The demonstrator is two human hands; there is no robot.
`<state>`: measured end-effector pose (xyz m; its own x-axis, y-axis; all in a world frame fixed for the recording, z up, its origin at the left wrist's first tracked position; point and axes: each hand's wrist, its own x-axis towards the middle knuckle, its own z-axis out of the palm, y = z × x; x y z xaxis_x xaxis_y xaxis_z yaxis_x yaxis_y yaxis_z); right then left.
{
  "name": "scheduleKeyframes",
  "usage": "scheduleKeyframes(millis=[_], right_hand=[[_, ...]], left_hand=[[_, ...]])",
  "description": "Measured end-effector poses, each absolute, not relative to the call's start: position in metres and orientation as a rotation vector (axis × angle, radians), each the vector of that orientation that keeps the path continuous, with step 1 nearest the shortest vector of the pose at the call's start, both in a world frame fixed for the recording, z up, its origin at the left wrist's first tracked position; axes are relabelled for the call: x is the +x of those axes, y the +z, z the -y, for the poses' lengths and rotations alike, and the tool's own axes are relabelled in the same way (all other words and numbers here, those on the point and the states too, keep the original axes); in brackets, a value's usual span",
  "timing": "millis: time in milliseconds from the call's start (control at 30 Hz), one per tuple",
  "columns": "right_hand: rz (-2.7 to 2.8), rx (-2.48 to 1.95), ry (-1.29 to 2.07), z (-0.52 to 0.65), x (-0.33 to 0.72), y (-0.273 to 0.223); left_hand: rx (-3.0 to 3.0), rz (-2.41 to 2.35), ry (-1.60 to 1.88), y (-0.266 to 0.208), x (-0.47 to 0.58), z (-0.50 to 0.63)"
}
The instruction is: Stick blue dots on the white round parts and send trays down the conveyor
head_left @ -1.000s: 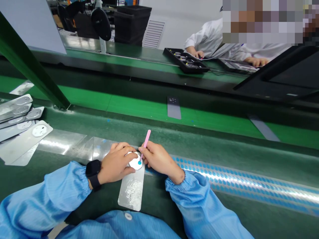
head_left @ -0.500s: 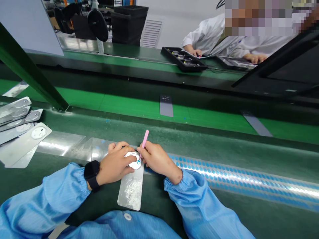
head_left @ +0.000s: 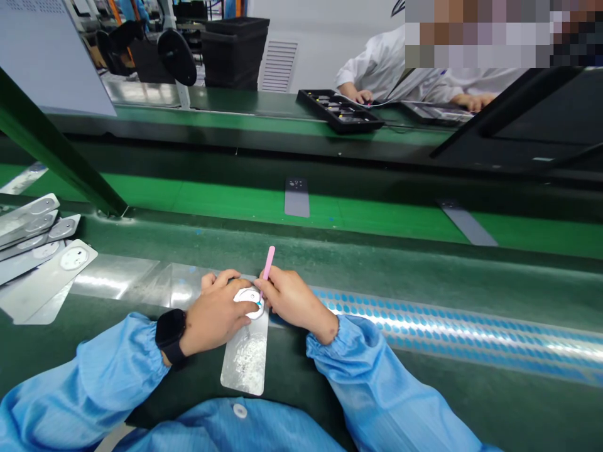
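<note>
A silvery phone back cover [head_left: 245,370] lies on the green bench in front of me, its round white camera area [head_left: 243,293] at the far end. My left hand [head_left: 217,317] lies over the cover's upper left part, fingers bent across it, holding it down. One left fingertip touches the camera area beside a small blue sticker [head_left: 259,304]. Pinched in my right hand [head_left: 293,298] are slim pink tweezers [head_left: 269,262], tilted, with their lower end at the blue sticker. My fingers partly hide the tweezers' tips.
Several similar covers [head_left: 47,276] are piled at the left. A clear strip with rows of blue dots [head_left: 424,323] runs along the right. Beyond it, a grey cover [head_left: 296,199] lies on a green belt [head_left: 211,194]. A person in white sits opposite, near a black tray [head_left: 339,112].
The view has shifted slightly. The tweezers stand a little more upright, and their lower end remains at the blue sticker. Both hands keep nearly the same place on the cover.
</note>
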<state>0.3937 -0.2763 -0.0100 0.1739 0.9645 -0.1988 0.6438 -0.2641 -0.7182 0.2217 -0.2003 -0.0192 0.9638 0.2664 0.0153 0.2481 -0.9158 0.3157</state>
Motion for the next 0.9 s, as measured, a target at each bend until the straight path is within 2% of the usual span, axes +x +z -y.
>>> scheduleKeyframes(millis=[133, 400, 900], right_hand=[[1.394, -1.915, 0.990, 0.275, 0.396, -0.013], [0.650, -1.558, 1.356, 0.266, 0.408, -0.018], [0.680, -1.506, 1.360, 0.262, 0.406, -0.019]], left_hand=[[2.804, -0.416, 0.029, -0.020, 0.222, 0.202], [2.851, -0.442, 0.044, -0.021, 0.220, 0.203], [2.871, -0.532, -0.087, -0.009, 0.224, 0.208]])
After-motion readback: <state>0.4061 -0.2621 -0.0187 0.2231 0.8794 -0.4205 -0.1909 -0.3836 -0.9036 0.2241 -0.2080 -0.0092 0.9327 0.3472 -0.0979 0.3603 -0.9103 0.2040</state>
